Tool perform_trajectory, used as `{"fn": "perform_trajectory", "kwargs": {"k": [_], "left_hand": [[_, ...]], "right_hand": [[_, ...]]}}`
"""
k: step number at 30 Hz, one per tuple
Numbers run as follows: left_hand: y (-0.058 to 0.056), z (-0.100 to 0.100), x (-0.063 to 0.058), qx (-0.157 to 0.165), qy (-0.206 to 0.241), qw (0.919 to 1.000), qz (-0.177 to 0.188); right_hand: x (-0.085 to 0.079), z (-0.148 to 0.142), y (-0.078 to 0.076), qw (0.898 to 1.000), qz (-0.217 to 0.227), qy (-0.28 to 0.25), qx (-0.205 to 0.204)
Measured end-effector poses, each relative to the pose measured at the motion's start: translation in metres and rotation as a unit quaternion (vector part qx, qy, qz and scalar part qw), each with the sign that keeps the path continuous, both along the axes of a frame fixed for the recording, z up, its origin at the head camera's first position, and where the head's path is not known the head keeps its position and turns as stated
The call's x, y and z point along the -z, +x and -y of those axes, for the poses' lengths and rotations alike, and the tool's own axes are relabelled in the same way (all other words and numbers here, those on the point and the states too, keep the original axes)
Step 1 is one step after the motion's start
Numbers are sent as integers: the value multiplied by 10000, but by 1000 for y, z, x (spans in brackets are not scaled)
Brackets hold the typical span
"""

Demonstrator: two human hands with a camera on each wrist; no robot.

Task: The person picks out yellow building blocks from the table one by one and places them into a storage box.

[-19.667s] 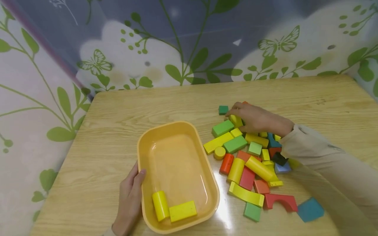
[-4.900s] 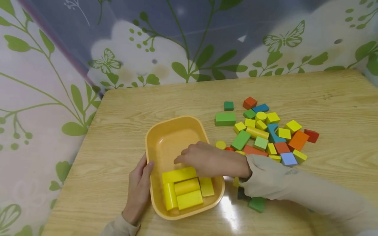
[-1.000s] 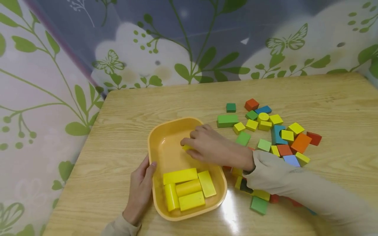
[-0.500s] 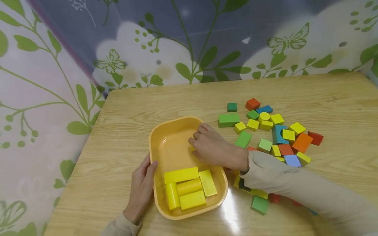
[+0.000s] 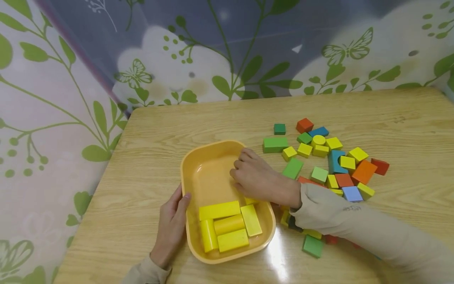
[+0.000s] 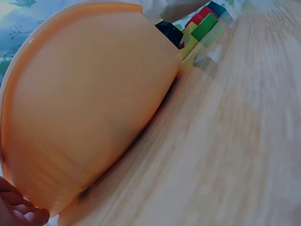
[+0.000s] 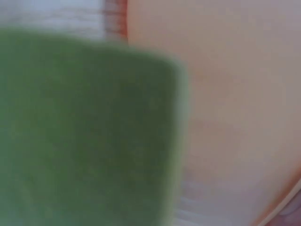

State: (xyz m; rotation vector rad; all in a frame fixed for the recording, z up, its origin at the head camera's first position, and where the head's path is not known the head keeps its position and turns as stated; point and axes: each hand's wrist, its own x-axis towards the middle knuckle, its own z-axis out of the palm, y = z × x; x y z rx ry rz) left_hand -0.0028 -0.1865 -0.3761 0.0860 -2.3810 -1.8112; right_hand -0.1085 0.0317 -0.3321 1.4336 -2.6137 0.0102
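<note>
My left hand (image 5: 172, 225) grips the left side of an orange-yellow plastic tray (image 5: 184, 177), its thumb on the rim and the fingers outside. In the left wrist view, curled fingertips (image 6: 28, 214) show at the lower edge of the tray's outer wall (image 6: 89, 99). My right hand (image 5: 257, 175) reaches over the right rim with fingers curled and pointing down inside. Under it a yellow block (image 5: 251, 200) peeks out, mostly hidden by the hand. Lower in the tray lie a long yellow block (image 5: 220, 210), yellow cylinders (image 5: 229, 225) and yellow rectangular blocks (image 5: 233, 240).
On the table (image 5: 159, 130), right of the tray, spread mixed blocks: green (image 5: 275, 144), yellow (image 5: 319, 141), blue (image 5: 335, 162), orange (image 5: 364, 172) and red (image 5: 380, 166). The right sleeve (image 5: 347, 221) covers several more. A blurred green block (image 7: 84, 127) fills the right wrist view's left side.
Over the last second my right hand, with a yellow block, shifted right toward the tray's right wall. Earlier the tray held two yellow blocks; several lie there now. The left hand keeps its grip.
</note>
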Motion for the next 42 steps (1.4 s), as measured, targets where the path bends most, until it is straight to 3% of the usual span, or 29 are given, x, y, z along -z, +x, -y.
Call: {"fn": "perform_trajectory", "kwargs": {"k": [6, 9, 13, 16, 20, 24, 27, 33, 38, 42], "left_hand": [[-2, -1, 1, 3, -26, 10000, -17], [-1, -1, 0, -5, 5, 10000, 15], [0, -2, 0, -36, 5, 10000, -17], [-1, -2, 1, -43, -63, 9999, -68], [-1, -2, 1, -35, -173, 9998, -67], [-1, -2, 0, -63, -207, 9998, -17], [0, 0, -1, -130, -254, 9996, 86], [3, 3, -3, -186, -208, 9995, 133], [1, 1, -2, -59, -131, 9999, 7], [-1, -1, -2, 0, -89, 10000, -29]], "right_hand": [[2, -3, -2, 9993, 123, -326, -146], [-1, -8, -7, 9938, 321, -979, -428], [-14, -34, -17, 9779, 569, -1923, -594], [-23, -72, -23, 9716, 852, -2199, -167], [-25, -141, -25, 9690, 1119, -2099, 675], [-12, -208, -19, 9653, 1218, -1692, 1572], [3, -241, -12, 9583, 1364, -1394, 2089], [23, -260, -8, 9625, 1118, -1479, 1982], [27, -261, -12, 9557, 1345, -1279, 2286], [28, -264, -11, 9526, 1243, -1500, 2336]]}}
